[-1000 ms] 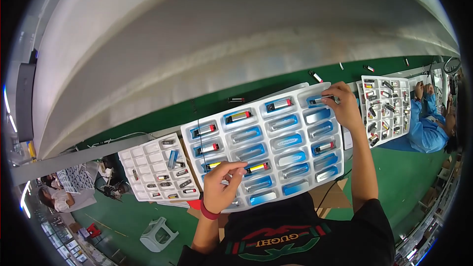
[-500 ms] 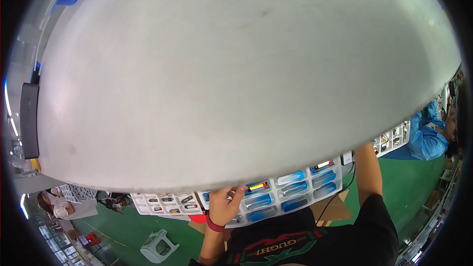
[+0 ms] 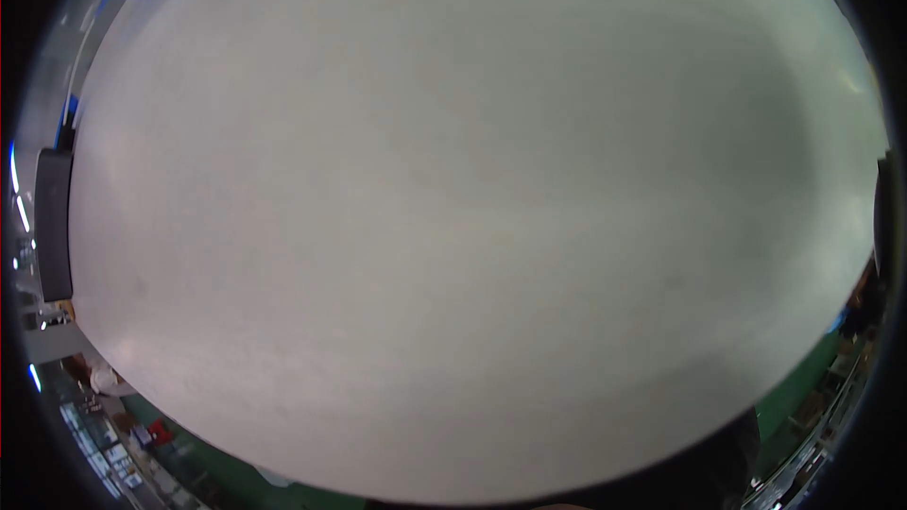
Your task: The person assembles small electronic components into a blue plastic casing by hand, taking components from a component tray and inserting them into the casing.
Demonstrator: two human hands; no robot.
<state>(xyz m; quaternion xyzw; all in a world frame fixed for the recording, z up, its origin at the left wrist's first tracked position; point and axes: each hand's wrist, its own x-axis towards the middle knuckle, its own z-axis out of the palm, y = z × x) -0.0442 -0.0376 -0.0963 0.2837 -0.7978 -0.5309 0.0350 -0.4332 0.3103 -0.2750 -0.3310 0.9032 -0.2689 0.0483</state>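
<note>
A broad pale grey surface blocks nearly all I see. Only slivers of green floor show below it

Head camera pressed close to a pale grey surface

The 1 view, worn on the person's head, faces a broad pale grey surface so near that it fills almost the whole picture. Only thin slivers show at the rim: a green floor at lower right and a cluttered area at lower left.
</note>
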